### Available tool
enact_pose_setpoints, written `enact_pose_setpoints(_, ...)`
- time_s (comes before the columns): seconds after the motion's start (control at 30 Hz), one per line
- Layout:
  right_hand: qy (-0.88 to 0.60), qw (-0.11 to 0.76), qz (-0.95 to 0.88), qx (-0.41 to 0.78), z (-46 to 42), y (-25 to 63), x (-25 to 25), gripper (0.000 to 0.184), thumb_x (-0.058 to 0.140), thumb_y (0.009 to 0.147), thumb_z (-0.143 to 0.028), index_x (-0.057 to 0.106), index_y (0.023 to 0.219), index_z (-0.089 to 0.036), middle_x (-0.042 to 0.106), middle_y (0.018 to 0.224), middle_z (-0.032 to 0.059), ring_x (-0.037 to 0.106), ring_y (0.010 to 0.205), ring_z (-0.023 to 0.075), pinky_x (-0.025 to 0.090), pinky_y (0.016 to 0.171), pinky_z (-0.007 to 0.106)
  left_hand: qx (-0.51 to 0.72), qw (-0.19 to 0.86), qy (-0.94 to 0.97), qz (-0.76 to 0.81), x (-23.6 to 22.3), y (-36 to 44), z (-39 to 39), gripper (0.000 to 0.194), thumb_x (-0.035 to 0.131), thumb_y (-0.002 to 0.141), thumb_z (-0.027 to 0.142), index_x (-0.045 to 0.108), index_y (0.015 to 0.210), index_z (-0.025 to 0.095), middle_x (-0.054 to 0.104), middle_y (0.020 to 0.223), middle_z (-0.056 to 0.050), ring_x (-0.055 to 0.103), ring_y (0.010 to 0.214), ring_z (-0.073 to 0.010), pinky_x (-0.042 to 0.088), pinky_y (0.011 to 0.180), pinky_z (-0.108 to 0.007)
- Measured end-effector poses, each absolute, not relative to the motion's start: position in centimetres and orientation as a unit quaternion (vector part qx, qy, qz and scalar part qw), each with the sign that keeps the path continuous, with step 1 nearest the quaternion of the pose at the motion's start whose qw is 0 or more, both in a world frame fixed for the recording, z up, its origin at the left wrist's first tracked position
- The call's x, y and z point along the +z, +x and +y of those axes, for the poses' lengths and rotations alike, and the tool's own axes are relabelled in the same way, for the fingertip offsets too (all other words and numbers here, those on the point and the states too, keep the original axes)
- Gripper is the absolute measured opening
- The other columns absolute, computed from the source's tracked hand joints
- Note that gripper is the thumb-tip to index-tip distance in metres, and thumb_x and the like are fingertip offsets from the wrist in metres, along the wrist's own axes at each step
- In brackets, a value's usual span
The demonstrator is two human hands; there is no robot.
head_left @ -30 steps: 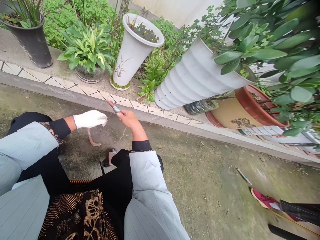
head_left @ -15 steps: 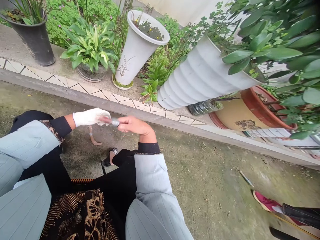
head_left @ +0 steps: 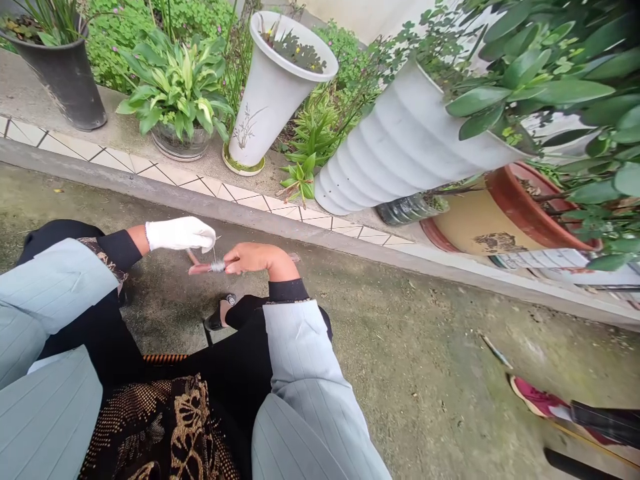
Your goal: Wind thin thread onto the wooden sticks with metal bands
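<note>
My left hand (head_left: pixel 181 233), in a white glove, is closed in a pinch on a thin pale thread (head_left: pixel 215 252). The thread runs down, taut, to a grey winding (head_left: pixel 217 266) around a reddish-brown stick (head_left: pixel 199 269). Closed around that stick is my bare right hand (head_left: pixel 255 259), just right of the winding. A second brown length (head_left: pixel 192 257) slants up beside the stick's left end, under the glove. Whether the two brown parts are joined I cannot tell. Something brownish (head_left: pixel 295 257) also shows behind my right wrist.
A tiled ledge (head_left: pixel 175 175) runs across in front, bearing a black pot (head_left: pixel 67 83), a white flared pot (head_left: pixel 273 100), a ribbed white planter (head_left: pixel 390 147) and a brown-rimmed pot (head_left: pixel 465 220). At right, another person's red shoe (head_left: pixel 537 398) stands near a thin stick (head_left: pixel 497 352).
My left hand has come off the stick's left end and now draws the thread up above it. My right hand has shifted slightly left and turned the stick; the hanging curved brown end has swung out of sight.
</note>
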State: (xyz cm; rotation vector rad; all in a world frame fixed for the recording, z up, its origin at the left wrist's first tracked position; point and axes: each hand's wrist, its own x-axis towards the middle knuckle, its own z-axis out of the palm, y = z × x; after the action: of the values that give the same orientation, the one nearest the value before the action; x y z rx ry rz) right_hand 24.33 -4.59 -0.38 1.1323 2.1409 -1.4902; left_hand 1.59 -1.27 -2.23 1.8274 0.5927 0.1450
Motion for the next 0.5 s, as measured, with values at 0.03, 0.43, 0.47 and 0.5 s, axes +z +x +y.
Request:
enact_pose_setpoints(0.03, 0.344, 0.130, 0.731, -0.575, -4.8, 24.5, 0.0, 0.015, 0.063, 0.080, -0.031, 0.066, 0.077, -0.017, 0.055, 0.062, -0.0029, 0.047, 0.059, 0.0100, 0.032, 0.058, 0.023, 0.068, 0.586, 0.766, 0.257, -2.4, 1.6, -1.1, 0.021, 0.052, 0.088, 0.028, 0.055, 0.074, 0.012, 0.050, 0.069, 0.002, 0.038, 0.064, -0.0080, 0.034, 0.061, -0.021)
enact_pose_setpoints(0.43, 0.670, -0.086, 0.668, -0.314, -3.4, 25.2, -2.1, 0.018, 0.056, 0.087, -0.031, 0.067, 0.083, -0.017, 0.061, 0.071, 0.0037, 0.049, 0.063, 0.0137, 0.033, 0.060, 0.027, 0.025, 0.546, 0.808, 0.220, -2.1, 2.4, -2.3, 0.024, 0.048, 0.091, 0.026, 0.063, 0.081, 0.011, 0.060, 0.075, 0.000, 0.046, 0.066, -0.0088, 0.037, 0.065, -0.021)
enact_pose_setpoints(0.47, 0.660, -0.028, 0.690, -0.295, -3.5, 24.8, -2.3, 0.016, 0.058, 0.086, -0.029, 0.068, 0.080, -0.018, 0.062, 0.071, 0.0044, 0.050, 0.064, 0.0144, 0.032, 0.061, 0.027, 0.037, 0.523, 0.818, 0.236, -2.1, 2.4, -2.3, 0.024, 0.049, 0.090, 0.026, 0.063, 0.078, 0.011, 0.060, 0.073, 0.000, 0.047, 0.066, -0.0089, 0.038, 0.065, -0.020)
enact_pose_setpoints(0.5, 0.639, 0.029, 0.708, -0.298, -3.6, 24.5, -2.3, 0.015, 0.059, 0.085, -0.027, 0.068, 0.076, -0.018, 0.063, 0.069, 0.0044, 0.050, 0.063, 0.0145, 0.031, 0.061, 0.028, 0.050, 0.508, 0.821, 0.256, -2.1, 2.3, -2.4, 0.024, 0.051, 0.088, 0.026, 0.063, 0.074, 0.011, 0.060, 0.071, 0.001, 0.047, 0.065, -0.0089, 0.038, 0.065, -0.020)
